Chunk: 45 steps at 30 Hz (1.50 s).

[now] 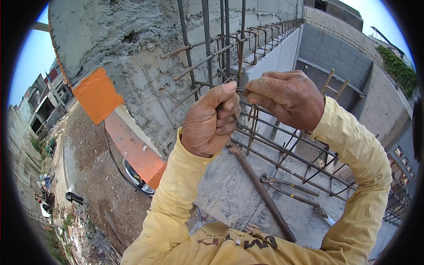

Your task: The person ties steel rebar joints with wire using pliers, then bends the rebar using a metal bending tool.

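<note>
At the centre of the frame, the left hand point(207, 121) and the right hand point(287, 99) are pinching a thin tie wire point(242, 90), fingers clenched on it at a rebar point(282, 132) joint. Below right, pincers point(289, 187) are lying unused on the concrete slab point(229, 194). Farther up, many stirrups point(265, 35) are already standing along the cage, so the tying is looking partway done.

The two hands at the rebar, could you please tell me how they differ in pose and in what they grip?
The left hand is curled into a fist, thumb up, gripping a dark tool or wire end; the right hand lies flatter, knuckles toward the camera, pinching thin wire with its fingertips. The left hand sits lower, the right hand higher and further along the rebar cage. Both wear yellow sleeves and meet at the same tie.
</note>
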Motion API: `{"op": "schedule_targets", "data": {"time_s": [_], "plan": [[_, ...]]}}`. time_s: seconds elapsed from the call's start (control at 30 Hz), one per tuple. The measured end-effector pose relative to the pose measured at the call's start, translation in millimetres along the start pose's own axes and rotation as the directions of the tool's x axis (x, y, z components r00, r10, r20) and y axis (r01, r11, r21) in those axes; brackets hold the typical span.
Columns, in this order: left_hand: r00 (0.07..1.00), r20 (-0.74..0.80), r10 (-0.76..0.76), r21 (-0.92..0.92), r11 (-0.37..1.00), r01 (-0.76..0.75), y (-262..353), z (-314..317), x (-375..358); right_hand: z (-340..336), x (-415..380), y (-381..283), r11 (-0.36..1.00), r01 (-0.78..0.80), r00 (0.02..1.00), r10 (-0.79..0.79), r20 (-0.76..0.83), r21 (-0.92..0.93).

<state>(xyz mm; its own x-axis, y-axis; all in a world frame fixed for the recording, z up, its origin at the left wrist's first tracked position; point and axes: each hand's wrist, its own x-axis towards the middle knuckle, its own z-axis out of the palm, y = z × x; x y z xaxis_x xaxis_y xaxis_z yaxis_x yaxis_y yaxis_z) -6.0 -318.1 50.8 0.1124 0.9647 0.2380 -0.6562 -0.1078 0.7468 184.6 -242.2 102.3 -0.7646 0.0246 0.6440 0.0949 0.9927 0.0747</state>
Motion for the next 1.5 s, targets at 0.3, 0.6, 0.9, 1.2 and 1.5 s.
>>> {"op": "schedule_targets", "data": {"time_s": [0.3, 0.6, 0.9, 1.2, 1.5], "plan": [[0.988, 0.112, 0.105, -0.434, 0.900, -0.046, -29.2, -7.7, 27.4, -1.5, 12.7, 23.1, 0.994, -0.058, 0.998, 0.061, 0.027, -0.090], [0.963, -0.026, 0.267, -0.549, 0.801, -0.237, -30.6, -15.3, 39.0, -1.9, -2.6, 22.8, 0.731, -0.592, 0.804, 0.504, 0.317, 0.340], [0.949, 0.083, 0.304, -0.562, 0.801, -0.207, -50.3, -22.2, 44.4, 8.5, 1.6, 28.1, 0.529, -0.641, 0.762, 0.528, 0.376, 0.556], [0.981, -0.122, 0.151, -0.411, 0.892, -0.189, -67.2, -30.9, 40.4, -2.4, 10.6, 45.3, 0.558, -0.679, 0.733, 0.546, 0.406, 0.476], [0.984, 0.169, 0.053, -0.323, 0.946, 0.004, -68.8, -61.8, 36.5, -5.5, 21.2, 74.2, 0.362, -0.771, 0.633, 0.528, 0.567, 0.524]]}}
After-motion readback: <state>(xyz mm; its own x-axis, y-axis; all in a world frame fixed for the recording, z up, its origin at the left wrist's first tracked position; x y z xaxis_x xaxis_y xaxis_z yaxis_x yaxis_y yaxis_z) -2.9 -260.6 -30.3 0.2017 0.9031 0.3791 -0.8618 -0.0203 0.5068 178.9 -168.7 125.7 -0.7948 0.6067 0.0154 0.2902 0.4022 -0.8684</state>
